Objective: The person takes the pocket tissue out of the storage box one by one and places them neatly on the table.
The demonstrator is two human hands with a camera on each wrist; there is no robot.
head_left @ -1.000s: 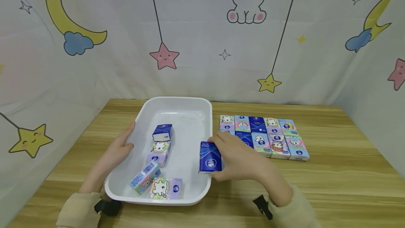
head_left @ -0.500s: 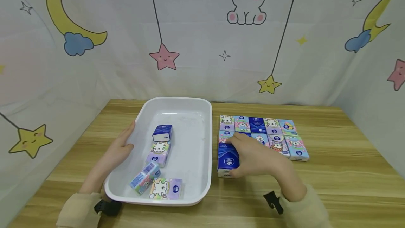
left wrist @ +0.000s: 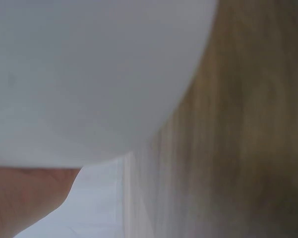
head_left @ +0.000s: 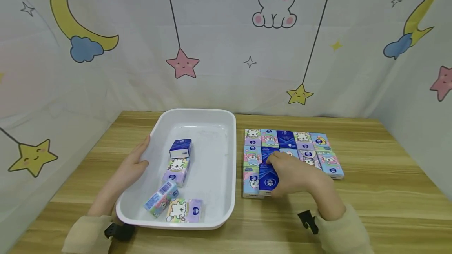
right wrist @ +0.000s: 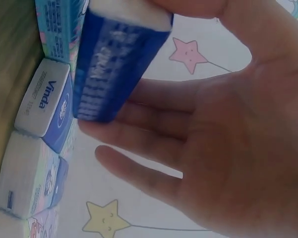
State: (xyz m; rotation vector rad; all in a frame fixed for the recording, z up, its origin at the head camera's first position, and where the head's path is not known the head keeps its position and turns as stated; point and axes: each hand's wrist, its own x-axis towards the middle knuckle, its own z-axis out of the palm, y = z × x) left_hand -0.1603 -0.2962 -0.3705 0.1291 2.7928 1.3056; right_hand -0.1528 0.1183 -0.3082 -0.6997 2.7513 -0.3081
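Note:
My right hand point(head_left: 293, 173) grips a dark blue tissue pack point(head_left: 267, 179) between thumb and fingers. In the head view the pack is at the near side of the block of packs, just right of a pastel tissue pack point(head_left: 251, 183). The right wrist view shows the blue pack point(right wrist: 119, 64) tilted, above a line of other packs. At the left, my left hand point(head_left: 130, 167) holds the side of a white plastic tray point(head_left: 212, 222), thumb over the rim. In the left wrist view the tray's outer wall point(left wrist: 89, 79) hides most of that hand.
Inside the tray lie a blue pack point(head_left: 181, 148), an upright-tilted pastel pack point(head_left: 162, 198) and other cartoon packs. Two rows of tissue packs point(head_left: 303, 140) stand side by side right of the tray on the wooden table point(head_left: 374, 191). A printed white curtain point(head_left: 219, 85) closes the back.
My right hand has carried the blue pack from over the tray's right rim rightward to the block of packs. The pastel pack at the near left corner has come into view. My left hand stays put.

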